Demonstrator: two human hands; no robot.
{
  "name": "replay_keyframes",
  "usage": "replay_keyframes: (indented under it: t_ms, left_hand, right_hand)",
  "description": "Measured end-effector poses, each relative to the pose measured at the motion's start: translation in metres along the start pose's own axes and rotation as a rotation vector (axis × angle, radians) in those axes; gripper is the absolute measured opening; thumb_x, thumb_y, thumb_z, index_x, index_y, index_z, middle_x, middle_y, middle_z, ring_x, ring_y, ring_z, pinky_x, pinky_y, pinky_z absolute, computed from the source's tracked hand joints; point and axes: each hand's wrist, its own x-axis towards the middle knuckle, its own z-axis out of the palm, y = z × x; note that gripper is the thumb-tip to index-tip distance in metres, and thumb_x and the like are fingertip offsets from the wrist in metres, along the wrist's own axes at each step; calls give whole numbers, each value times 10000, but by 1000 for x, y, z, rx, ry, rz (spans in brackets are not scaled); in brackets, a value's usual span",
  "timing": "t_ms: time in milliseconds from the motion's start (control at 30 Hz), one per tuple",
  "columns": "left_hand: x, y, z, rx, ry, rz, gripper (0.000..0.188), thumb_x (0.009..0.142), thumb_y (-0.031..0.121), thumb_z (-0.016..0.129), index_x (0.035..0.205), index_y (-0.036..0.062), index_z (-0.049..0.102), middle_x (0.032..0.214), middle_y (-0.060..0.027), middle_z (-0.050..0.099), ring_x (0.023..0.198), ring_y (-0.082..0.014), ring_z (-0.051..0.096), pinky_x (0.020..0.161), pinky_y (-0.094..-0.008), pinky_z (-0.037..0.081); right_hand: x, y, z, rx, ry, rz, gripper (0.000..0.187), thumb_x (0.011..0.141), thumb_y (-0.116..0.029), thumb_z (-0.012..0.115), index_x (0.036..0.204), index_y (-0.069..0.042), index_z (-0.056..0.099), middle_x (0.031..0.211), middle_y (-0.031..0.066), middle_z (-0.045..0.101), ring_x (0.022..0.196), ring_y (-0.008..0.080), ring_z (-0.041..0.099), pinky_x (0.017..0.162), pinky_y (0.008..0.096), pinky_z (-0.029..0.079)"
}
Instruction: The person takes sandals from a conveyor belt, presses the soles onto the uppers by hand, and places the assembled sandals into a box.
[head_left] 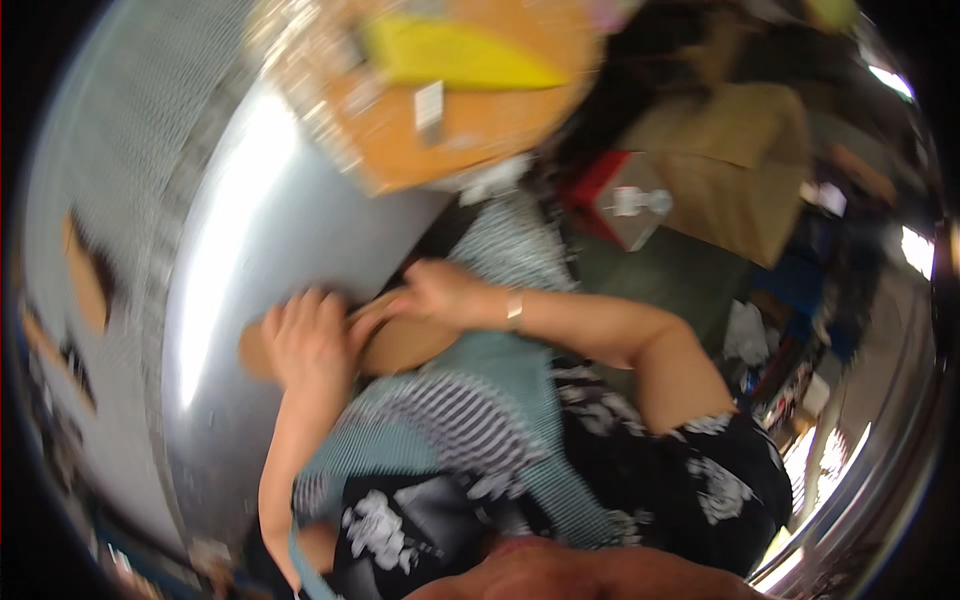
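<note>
A long tan sole-shaped piece (412, 343) lies across the near edge of the shiny metal table (270, 240), close to my apron. My left hand (308, 335) grips it near its left end, fingers bent over the top. At its far edge, my right hand (435, 297) pinches the piece with thumb and fingers, near the left hand's thumb. The rounded left end sticks out past my left hand, and the middle is partly covered by both hands. Motion blur hides the finer detail of its surface.
A blurred orange carton (470, 135) wrapped in clear plastic, with a yellow piece (450, 52) on top, stands at the far side. Tan pieces (85, 275) lie on the grey mesh belt (120, 180) at left. A red-and-white box (625, 200) and a brown carton (740, 160) sit at right.
</note>
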Motion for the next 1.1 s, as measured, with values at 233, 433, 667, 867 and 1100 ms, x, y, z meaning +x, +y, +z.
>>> replay_keyframes:
  t_ms: [233, 433, 667, 867, 1100]
  left_hand:
    - [40, 210, -87, 100, -22, -29, 297, 768, 311, 701, 726, 62, 543, 723, -86, 526, 708, -278, 518, 707, -395, 372]
    - [65, 231, -130, 55, -72, -26, 303, 761, 316, 708, 722, 56, 558, 723, -88, 546, 719, -282, 529, 732, -385, 370]
    - [17, 290, -173, 22, -25, -4, 335, 751, 344, 717, 713, 51, 558, 706, -89, 552, 704, -284, 529, 720, -385, 371]
    - [-68, 348, -218, -89, -182, -47, 288, 744, 275, 733, 739, 33, 577, 726, -116, 594, 721, -313, 541, 735, -398, 377]
    - [-161, 242, -244, -355, 113, -479, 198, 884, 192, 609, 833, 10, 550, 747, -98, 585, 729, -236, 542, 706, -369, 422]
  right_hand:
    - [-199, 29, -91, 139, 255, -239, 640, 839, -604, 563, 839, 33, 507, 735, 266, 603, 715, 438, 610, 615, 470, 486]
    - [-229, 4, -127, 121, 200, -212, 708, 852, -651, 499, 849, 57, 525, 770, 271, 612, 757, 438, 612, 655, 474, 484]
    - [-310, -17, -104, 104, 238, -234, 754, 843, -668, 499, 878, 83, 554, 799, 267, 626, 781, 423, 626, 675, 461, 497]
    - [-405, -37, -73, 119, 81, -195, 760, 844, -650, 526, 1002, 92, 568, 891, 263, 643, 840, 392, 641, 706, 430, 506]
    - [-368, -101, -8, 928, 48, -503, 665, 876, -463, 636, 1285, 26, 447, 1155, 143, 579, 988, 188, 580, 840, 339, 490]
